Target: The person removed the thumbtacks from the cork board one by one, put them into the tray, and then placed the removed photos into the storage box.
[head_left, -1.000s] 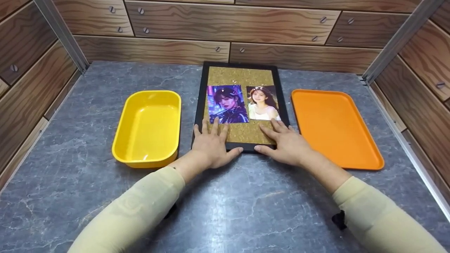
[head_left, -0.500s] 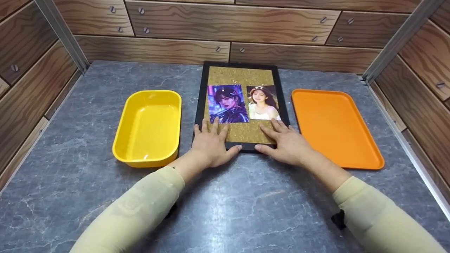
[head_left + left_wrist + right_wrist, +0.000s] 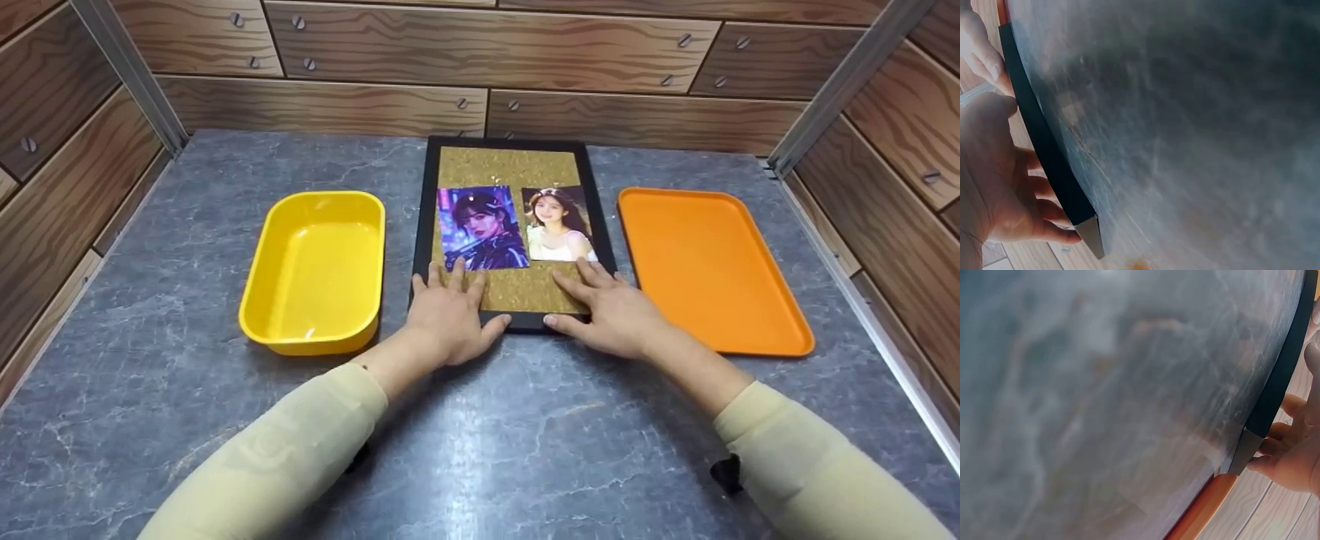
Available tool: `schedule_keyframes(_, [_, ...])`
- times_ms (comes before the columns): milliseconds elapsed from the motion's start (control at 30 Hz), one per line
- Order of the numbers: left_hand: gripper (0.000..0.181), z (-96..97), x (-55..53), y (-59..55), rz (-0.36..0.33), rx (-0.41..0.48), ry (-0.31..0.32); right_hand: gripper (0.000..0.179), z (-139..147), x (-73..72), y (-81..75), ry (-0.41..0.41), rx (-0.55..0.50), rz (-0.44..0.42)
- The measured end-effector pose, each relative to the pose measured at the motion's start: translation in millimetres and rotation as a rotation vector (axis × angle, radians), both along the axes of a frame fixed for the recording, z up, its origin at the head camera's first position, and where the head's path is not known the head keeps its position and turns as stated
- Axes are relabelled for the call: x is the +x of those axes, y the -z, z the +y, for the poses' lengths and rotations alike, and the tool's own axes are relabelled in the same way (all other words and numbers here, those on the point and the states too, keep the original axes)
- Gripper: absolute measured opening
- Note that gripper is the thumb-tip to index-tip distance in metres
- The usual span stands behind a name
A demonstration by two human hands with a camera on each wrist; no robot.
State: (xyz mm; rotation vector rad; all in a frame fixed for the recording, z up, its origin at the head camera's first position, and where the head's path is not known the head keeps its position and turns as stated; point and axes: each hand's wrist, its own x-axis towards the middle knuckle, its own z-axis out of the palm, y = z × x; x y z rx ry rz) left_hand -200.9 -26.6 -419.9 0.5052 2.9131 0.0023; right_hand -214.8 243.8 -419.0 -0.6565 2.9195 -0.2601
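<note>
On the grey tabletop, in the head view, the black-bordered cork board lies flat right in front of me, its near end under both my hands. My left hand is spread over its near left corner, the outer finger along the border, the middle fingertips up at the lower edge of the purple picture. My right hand is spread likewise over the near right corner, its foremost fingertip at the lower edge of the portrait in white. My thumbs point at each other along the near border, tips apart. The yellow bin stands to the left of the board; the orange tray lies just beside it on the right, its near corner under my right forearm.

In the left wrist view, the board's dark near side slants down past my palm, with my thumb against it and my fingers reaching out over the top; part of my right hand shows beyond. The yellowish blur at the bottom may be the bin, though it is too soft to be sure.

In the right wrist view, that dark side runs past my right hand's extended fingers to the corner, and the tray's orange rim sits close by it.
</note>
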Motion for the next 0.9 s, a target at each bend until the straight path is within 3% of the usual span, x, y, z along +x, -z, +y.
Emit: schedule_keyframes(900, [0.091,1.1,13.9,-3.3,-0.001,0.018,-0.007,0.090,2.4,10.3,-3.3,-0.025,0.002,-0.010])
